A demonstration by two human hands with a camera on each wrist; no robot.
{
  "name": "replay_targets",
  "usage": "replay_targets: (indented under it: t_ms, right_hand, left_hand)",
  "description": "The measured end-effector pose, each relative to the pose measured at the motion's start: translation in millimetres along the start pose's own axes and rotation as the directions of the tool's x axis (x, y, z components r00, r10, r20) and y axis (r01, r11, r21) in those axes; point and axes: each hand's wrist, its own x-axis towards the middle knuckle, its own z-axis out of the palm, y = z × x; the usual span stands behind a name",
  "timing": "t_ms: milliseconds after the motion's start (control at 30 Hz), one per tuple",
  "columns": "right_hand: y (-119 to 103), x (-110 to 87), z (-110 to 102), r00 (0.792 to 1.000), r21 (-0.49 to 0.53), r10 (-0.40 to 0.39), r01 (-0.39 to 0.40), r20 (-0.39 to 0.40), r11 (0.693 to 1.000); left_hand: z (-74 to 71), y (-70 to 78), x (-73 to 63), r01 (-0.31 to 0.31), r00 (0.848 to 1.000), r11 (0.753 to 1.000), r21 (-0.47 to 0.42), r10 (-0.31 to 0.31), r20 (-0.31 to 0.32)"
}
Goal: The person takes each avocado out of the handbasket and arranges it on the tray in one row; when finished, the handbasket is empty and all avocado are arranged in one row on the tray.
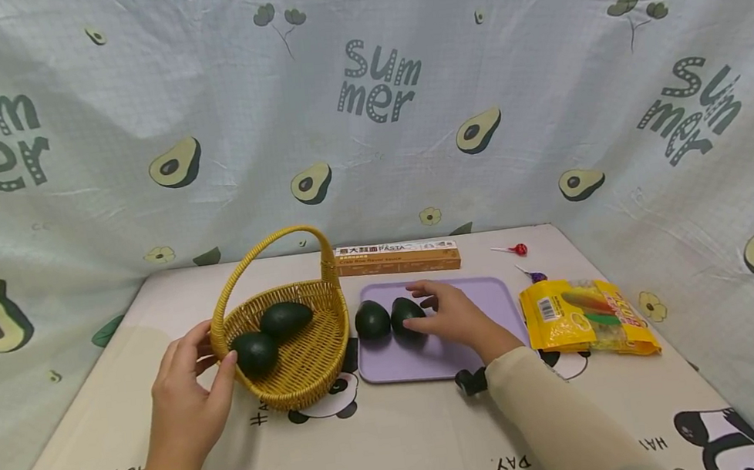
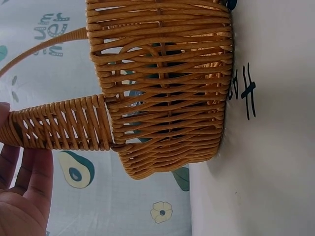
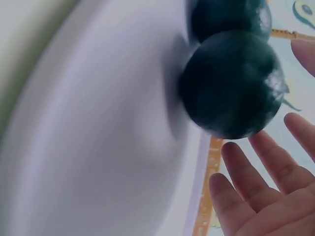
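The left hand (image 1: 189, 400) rests open against the wicker basket (image 1: 307, 359) at its 9 o'clock rim, steadying it; 2 avocados lie inside. On the purple tray (image 1: 483, 308), the right hand (image 1: 452, 315), fingers apart, reaches the right avocado (image 1: 406, 315) at its 3 o'clock side.

In the left wrist view the basket (image 2: 162, 88) is cut off at the top edge, its contents are only glimpsed as dark patches through the weave, and the left hand (image 2: 22, 196) is cropped at the corner. In the right wrist view the purple tray (image 3: 98, 147) is blurred, the farther avocado (image 3: 229, 17) is half hidden behind the nearer avocado (image 3: 231, 83), and the right hand (image 3: 266, 191) is cut off. Print on the pasta box (image 1: 397, 257) is too small to be read.
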Motion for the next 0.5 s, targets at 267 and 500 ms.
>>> replay_targets:
  t_ms: [267, 500]
  right_hand:
    - [-21.1, 5.1, -1.4, 0.997, 0.005, -0.083, 0.083, 0.01, 0.997]
    - [-42.1, 12.8, 0.9, 0.991, -0.027, -0.117, 0.119, 0.063, 0.993]
  left_hand:
    - [-1.2, -0.4, 0.3, 0.0, 1.0, 1.0, -0.002, 0.0, 0.006]
    - [0.5, -2.2, -1.3, 0.0, 1.0, 1.0, 0.01, 0.0, 0.011]
